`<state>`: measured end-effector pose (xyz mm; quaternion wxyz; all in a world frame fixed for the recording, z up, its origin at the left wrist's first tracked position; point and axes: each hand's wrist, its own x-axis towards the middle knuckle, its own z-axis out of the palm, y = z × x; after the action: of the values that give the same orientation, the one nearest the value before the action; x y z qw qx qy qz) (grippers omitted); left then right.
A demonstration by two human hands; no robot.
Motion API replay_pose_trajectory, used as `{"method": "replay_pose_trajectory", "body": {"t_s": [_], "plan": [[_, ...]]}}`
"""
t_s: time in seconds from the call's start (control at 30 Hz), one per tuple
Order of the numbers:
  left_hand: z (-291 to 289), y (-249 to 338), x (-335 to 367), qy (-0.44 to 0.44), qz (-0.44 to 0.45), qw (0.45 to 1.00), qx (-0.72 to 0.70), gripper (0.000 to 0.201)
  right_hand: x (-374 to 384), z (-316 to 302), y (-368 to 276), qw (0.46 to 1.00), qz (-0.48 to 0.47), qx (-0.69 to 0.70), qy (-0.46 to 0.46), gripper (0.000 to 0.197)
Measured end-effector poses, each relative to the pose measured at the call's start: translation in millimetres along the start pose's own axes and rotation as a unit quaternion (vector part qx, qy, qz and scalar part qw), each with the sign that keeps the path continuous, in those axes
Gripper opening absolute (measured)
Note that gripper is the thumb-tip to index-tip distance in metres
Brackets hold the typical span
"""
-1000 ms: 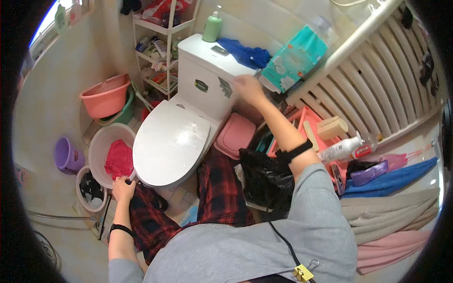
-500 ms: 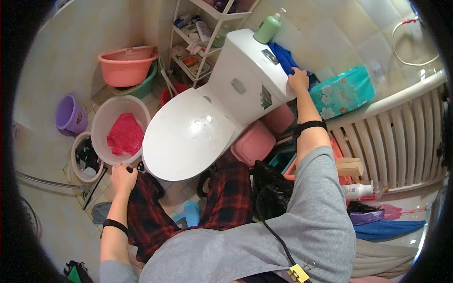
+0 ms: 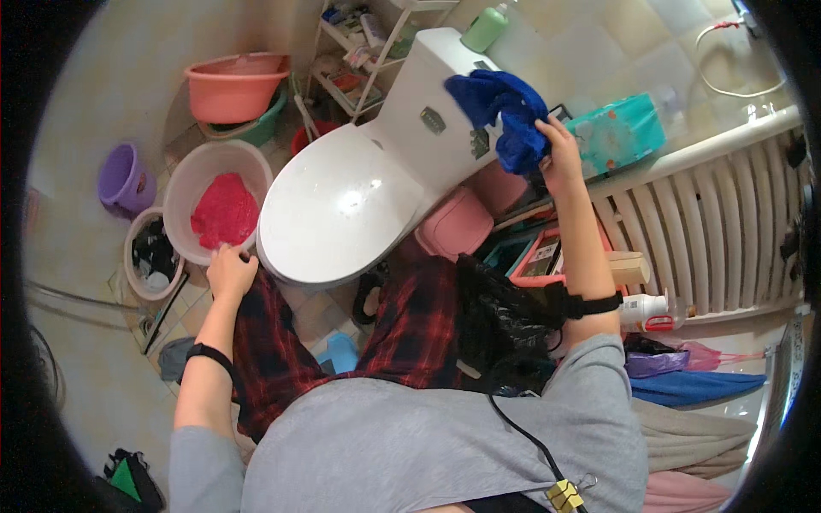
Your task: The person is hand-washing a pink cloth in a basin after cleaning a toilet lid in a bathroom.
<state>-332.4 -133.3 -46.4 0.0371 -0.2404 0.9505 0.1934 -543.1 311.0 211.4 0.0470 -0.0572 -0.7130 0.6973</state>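
- Right hand point(image 3: 560, 158) closes on a bunched blue cloth point(image 3: 517, 98), before the toilet tank point(image 3: 410, 98): lifting, I'd judge.
- Carrying it calls for a firm pinch.
- Left hand point(image 3: 231, 272) beside the white basin point(image 3: 177, 201); grip unclear.

A: Right hand point(image 3: 562, 161)?
B: Fingers gripping bunched blue cloth point(image 3: 522, 141), near white toilet tank point(image 3: 419, 90).
A: Left hand point(image 3: 231, 274)?
B: At near rim of pale basin point(image 3: 179, 201); contact unclear. Crumpled red cloth point(image 3: 225, 212) inside basin.
A: Surroundings?
B: Toilet lid point(image 3: 338, 201) down. Purple bucket point(image 3: 126, 181) left of basin. Teal package point(image 3: 620, 132) right of blue cloth.
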Motion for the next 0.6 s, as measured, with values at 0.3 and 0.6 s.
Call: {"method": "replay_pose_trajectory", "body": {"t_s": [0.3, 0.6], "plan": [[-5.8, 0.0, 2.8, -0.02, -0.013, 1.0, 0.016, 0.029, -18.9, 16.5, 172.4, 0.998, 0.005, -0.062, -0.019, 0.038], [-11.2, -9.5, 8.3, -0.012, -0.032, 0.999, 0.027, 0.028, -47.9, 69.4, 252.7, 0.826, -0.088, -0.535, -0.158, 0.063]]}}
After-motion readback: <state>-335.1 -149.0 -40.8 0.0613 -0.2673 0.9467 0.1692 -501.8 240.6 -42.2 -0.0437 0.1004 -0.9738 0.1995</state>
